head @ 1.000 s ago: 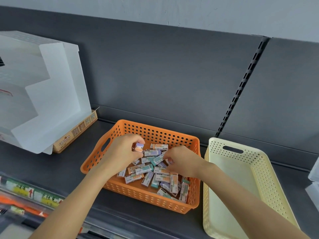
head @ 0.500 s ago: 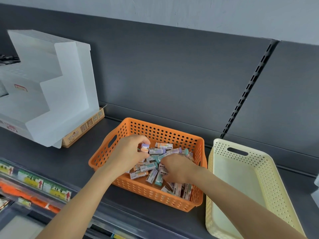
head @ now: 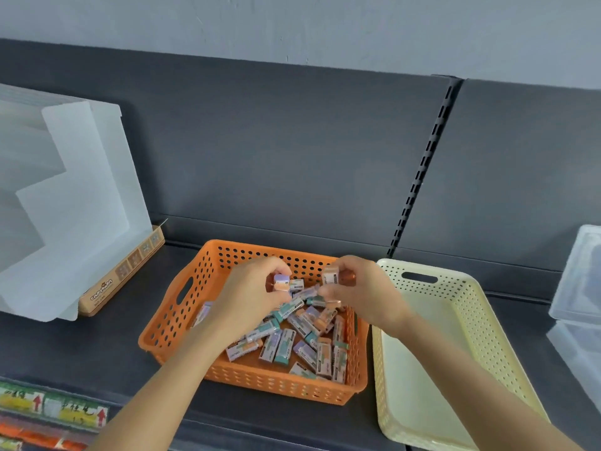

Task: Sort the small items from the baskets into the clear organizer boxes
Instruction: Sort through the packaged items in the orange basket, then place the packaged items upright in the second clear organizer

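The dark grey back panel (head: 276, 151) fills most of what I see, with a slotted upright strip (head: 419, 177) running down it. Below it lies the dark grey shelf (head: 107, 346) that carries everything. At the far left stands a frosted white plastic stepped stand (head: 74, 203), its lower edge resting over a long brown cardboard box (head: 123, 271).

To the right sits a pale yellow perforated plastic basket (head: 468, 297). Just beside it, on its left, sits the orange perforated plastic basket (head: 182, 317); their walls look very close, but I cannot tell if they touch. At the right edge of the view are stacked clear plastic organizer boxes (head: 579, 281), apart from the yellow basket. Yellow and green price labels with red arrows (head: 52, 405) run along the shelf's front edge at the lower left.

Both my forearms reach in over the orange basket. My left hand (head: 250, 294) is curled, fingers and thumb pinching a small purple and orange wrapped block (head: 281, 282) above the pile. My right hand (head: 364, 288) is curled too, holding a small pale and orange wrapped block (head: 331, 275) up near the basket's back wall. The two hands are near each other but apart.

The rest of the small wrapped blocks (head: 292, 343), in purple, teal and orange, lie jumbled on the orange basket's floor, mostly toward its right half.
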`<control>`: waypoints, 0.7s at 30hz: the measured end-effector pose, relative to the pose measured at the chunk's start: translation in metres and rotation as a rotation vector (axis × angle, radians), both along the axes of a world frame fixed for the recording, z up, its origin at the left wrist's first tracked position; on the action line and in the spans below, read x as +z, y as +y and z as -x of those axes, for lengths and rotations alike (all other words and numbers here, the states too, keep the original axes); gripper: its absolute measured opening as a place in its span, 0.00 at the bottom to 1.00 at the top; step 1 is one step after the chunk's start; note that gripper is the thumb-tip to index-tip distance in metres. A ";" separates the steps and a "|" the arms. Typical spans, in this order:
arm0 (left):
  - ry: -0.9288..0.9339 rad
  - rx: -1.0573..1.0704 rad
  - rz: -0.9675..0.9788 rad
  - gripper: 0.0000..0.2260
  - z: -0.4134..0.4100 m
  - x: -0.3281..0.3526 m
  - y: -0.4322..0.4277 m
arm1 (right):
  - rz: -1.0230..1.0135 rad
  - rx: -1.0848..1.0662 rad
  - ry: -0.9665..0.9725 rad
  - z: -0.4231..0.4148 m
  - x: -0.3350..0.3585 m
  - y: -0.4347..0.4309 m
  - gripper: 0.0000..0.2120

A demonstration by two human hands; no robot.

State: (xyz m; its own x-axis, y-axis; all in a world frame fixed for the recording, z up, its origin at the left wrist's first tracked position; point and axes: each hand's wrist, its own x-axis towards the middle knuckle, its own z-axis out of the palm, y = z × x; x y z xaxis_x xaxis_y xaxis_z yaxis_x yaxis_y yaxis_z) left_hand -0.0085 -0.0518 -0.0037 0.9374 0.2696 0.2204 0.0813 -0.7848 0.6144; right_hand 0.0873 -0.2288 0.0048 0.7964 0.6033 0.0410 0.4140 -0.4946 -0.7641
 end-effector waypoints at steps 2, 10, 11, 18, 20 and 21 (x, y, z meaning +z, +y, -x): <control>-0.027 -0.043 -0.002 0.12 -0.009 0.004 -0.009 | -0.052 -0.089 0.016 -0.001 0.004 -0.013 0.09; -0.096 -0.269 -0.031 0.13 -0.047 0.014 -0.066 | -0.164 -0.386 -0.020 0.002 0.014 -0.076 0.10; -0.095 -0.290 -0.032 0.13 -0.050 0.016 -0.074 | -0.205 -0.407 0.008 0.001 0.015 -0.085 0.08; -0.093 -0.412 0.063 0.09 -0.075 0.028 -0.136 | -0.307 -0.486 0.052 -0.007 0.020 -0.165 0.07; -0.089 -0.423 0.091 0.09 -0.084 0.028 -0.158 | -0.303 -0.505 0.064 -0.013 0.019 -0.190 0.08; -0.087 -0.429 0.093 0.09 -0.089 0.028 -0.171 | -0.304 -0.516 0.067 -0.016 0.018 -0.202 0.08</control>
